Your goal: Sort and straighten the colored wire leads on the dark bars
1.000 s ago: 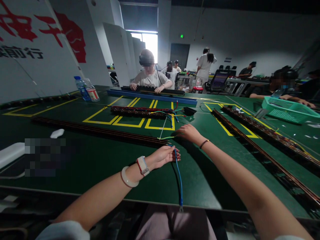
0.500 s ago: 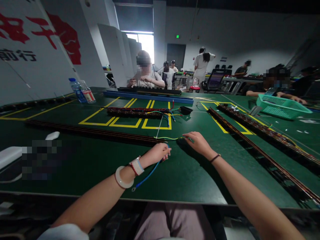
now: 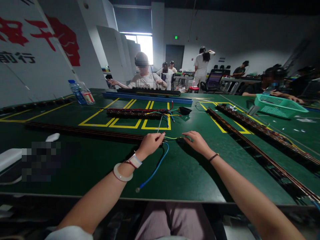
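My right hand (image 3: 197, 142) pinches the free end of a yellow-green wire (image 3: 173, 138), which runs left towards my left hand. My left hand (image 3: 151, 144) is closed at the right end of a long dark strip (image 3: 87, 132) with copper-coloured lines; what its fingertips hold, if anything, is hidden. A blue wire (image 3: 160, 164) comes out below my left fingers and curves down towards me, ending in a ring terminal (image 3: 138, 190). A thin pale line (image 3: 160, 123) shows just beyond my left fingers.
A wire bundle (image 3: 137, 113) lies ahead among yellow tape marks. Two long strips (image 3: 240, 140) lie at the right, near a green basket (image 3: 280, 108). Bottles (image 3: 77, 91) stand back left. Across the green table (image 3: 175, 180) sits a person (image 3: 143, 76) behind a blue rail (image 3: 150, 98).
My left hand has moved up and left, off the blue wire, which now lies loose on the table. My right hand stays almost still. The person opposite has spread both hands apart.
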Demonstrator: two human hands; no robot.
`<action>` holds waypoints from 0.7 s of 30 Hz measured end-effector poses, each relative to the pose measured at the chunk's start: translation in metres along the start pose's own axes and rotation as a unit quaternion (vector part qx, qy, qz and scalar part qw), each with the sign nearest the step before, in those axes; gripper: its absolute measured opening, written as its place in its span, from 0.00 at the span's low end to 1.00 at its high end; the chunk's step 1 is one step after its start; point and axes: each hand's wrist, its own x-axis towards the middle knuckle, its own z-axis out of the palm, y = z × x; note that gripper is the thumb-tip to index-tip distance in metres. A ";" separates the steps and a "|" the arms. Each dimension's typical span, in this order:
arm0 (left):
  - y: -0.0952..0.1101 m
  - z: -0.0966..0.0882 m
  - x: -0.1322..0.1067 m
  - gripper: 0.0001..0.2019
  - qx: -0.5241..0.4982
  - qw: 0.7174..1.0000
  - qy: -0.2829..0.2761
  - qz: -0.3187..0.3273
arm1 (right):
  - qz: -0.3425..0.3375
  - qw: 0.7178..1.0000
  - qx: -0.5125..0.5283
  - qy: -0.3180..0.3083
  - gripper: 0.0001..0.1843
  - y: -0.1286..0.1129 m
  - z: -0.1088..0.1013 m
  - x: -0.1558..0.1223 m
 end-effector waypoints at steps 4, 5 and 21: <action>-0.022 -0.011 0.011 0.23 -0.024 0.988 0.138 -0.056 | 0.016 1.000 0.006 -0.011 0.21 -0.026 0.004 0.014; -0.028 -0.012 0.013 0.23 -0.023 0.985 0.158 -0.066 | 0.011 1.000 -0.001 -0.025 0.24 -0.036 0.007 0.019; -0.050 -0.007 0.017 0.14 0.132 0.971 0.200 0.006 | 0.002 0.979 -0.144 -0.147 0.22 -0.101 0.043 0.079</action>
